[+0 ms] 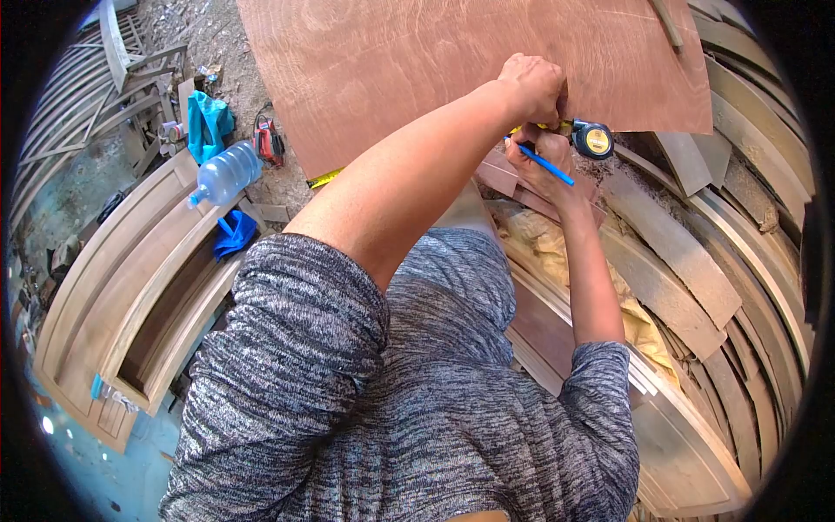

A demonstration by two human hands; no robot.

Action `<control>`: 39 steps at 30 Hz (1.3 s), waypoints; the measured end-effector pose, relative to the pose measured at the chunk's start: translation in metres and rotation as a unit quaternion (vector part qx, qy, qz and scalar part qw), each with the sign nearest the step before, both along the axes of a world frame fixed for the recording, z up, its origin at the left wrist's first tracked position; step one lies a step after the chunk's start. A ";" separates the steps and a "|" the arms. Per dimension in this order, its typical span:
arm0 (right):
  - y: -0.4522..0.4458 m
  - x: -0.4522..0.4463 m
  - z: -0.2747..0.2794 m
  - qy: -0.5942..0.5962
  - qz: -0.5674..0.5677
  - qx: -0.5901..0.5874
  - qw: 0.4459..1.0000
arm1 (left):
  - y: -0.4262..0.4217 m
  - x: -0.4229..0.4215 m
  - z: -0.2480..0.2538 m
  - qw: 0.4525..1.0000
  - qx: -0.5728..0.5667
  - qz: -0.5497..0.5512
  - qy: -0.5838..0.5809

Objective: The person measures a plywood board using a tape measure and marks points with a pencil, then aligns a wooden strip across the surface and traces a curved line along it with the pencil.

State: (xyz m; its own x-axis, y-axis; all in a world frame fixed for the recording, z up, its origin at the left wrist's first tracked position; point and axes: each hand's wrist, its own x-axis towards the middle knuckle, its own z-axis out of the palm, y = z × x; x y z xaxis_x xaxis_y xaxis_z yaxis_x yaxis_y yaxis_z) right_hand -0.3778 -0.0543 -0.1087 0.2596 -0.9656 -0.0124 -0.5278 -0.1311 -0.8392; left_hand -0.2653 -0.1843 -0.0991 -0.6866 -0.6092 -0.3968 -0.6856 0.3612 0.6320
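Observation:
A large reddish plywood sheet [391, 78] lies ahead of me. Along its near edge runs a tape measure [594, 140], its case at the right and its yellow blade [326, 178] showing again at the left; my left forearm hides the middle. My left hand [532, 87] is closed over the blade near the case, fingertips mostly hidden. Just below it, my right hand [546, 163] grips a blue pen [550, 165], its tip close to the sheet's edge and the blade.
At the left are a clear water bottle [229, 174], a teal cloth [207, 126], a red-and-black tool [269, 142], a blue cloth [234, 233] and a wooden frame [165, 296]. Curved wooden boards [678, 244] are stacked at the right. A narrow stick [666, 22] lies on the sheet.

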 end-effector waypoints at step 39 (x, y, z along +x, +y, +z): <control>0.000 -0.002 -0.003 0.005 0.011 0.000 1.000 | -0.002 -0.005 -0.004 0.998 0.018 -0.015 -0.050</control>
